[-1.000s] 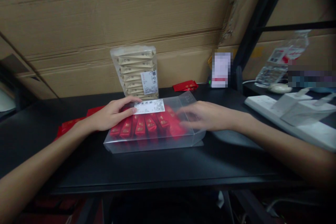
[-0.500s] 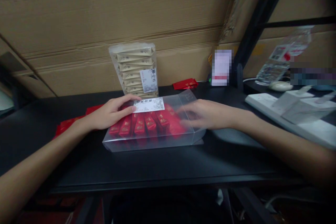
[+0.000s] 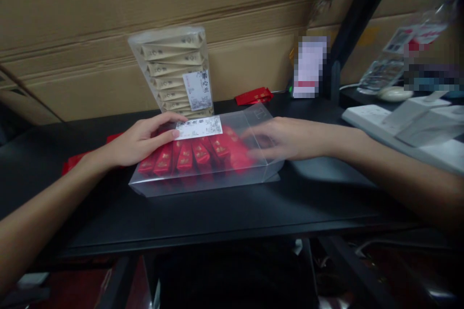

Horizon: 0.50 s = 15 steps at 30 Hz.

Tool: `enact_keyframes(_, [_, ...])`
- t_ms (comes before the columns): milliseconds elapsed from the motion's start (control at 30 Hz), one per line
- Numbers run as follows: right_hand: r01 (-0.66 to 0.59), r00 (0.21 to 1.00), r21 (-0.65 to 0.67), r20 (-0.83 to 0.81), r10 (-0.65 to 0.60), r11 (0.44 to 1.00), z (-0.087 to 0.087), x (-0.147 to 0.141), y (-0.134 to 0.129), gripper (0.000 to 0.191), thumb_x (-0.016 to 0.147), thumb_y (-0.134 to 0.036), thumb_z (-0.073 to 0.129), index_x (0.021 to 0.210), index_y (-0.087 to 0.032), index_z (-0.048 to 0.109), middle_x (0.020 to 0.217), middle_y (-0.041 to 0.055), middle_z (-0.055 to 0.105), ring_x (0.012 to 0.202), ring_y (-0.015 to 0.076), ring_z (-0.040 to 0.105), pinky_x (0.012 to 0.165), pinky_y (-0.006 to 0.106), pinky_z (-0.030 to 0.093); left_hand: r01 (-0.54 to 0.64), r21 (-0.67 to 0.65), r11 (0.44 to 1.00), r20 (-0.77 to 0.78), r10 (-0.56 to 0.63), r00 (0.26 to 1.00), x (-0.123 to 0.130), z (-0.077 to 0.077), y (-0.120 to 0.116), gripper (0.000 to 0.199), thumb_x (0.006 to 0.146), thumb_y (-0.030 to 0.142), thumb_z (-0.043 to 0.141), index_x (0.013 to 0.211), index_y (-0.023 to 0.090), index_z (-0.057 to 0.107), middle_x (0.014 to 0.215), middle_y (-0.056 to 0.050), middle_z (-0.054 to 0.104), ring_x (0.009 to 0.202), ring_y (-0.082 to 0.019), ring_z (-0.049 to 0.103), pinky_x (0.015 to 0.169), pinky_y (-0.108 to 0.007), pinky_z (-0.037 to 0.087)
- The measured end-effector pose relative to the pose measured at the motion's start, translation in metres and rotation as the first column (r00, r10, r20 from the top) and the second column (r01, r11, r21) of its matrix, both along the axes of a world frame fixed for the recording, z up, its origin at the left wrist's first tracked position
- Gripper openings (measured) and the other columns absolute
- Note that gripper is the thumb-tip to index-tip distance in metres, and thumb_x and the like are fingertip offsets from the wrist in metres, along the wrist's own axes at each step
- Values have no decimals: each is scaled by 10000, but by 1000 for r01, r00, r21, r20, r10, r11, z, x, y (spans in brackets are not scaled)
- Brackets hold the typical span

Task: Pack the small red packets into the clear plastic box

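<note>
A clear plastic box (image 3: 203,184) lies on the black table (image 3: 217,217), holding a row of red sachets (image 3: 188,157) with a white label (image 3: 198,128) on top. My left hand (image 3: 139,140) lies over the box's left part, its fingers reaching onto the label's edge. My right hand (image 3: 279,139) is at the box's right end, blurred, with its fingers showing through the clear plastic. I cannot tell whether those fingers touch the sachets. The box's underside is hidden.
Behind the box stands a clear bag of cream sachets (image 3: 170,67). Red packets (image 3: 74,161) lie to the left, and one (image 3: 253,95) lies at the back. A white power strip (image 3: 377,123), a mouse (image 3: 393,93) and a plastic bottle (image 3: 384,67) are on the right. Cardboard (image 3: 108,9) forms the back wall.
The whole scene has shifted up and left in the view as my head moved. Both hands stay at about the same places on the box.
</note>
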State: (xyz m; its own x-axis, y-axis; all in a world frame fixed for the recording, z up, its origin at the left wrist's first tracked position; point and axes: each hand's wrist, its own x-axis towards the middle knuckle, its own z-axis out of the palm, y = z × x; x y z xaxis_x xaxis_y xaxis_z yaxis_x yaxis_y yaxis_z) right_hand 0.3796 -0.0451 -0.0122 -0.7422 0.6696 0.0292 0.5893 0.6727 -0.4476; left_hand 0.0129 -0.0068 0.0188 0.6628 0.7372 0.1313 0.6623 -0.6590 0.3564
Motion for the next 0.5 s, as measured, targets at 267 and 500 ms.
enact_keyframes(267, [41,999,-34,-32,-42,999,-1,3,-3,464,960,-603,595,1269,-284,730,1054,15,791,815,218,723,718,322,536,3,-33,999,-13,-3,1000,1,1,0,475,1068,511,475,1440,222,535,1430,22,610,1278,-230,550,1137,-330,424])
enact_keyframes(500, [28,1000,7,-2,-28,1000,-1,3,-1,513,964,-610,589,1312,-253,709,1053,54,794,816,230,726,731,345,538,2,2,1000,-3,-2,1000,0,-1,1,484,1053,514,483,1436,228,558,1453,-47,611,1278,-248,588,1124,-354,442])
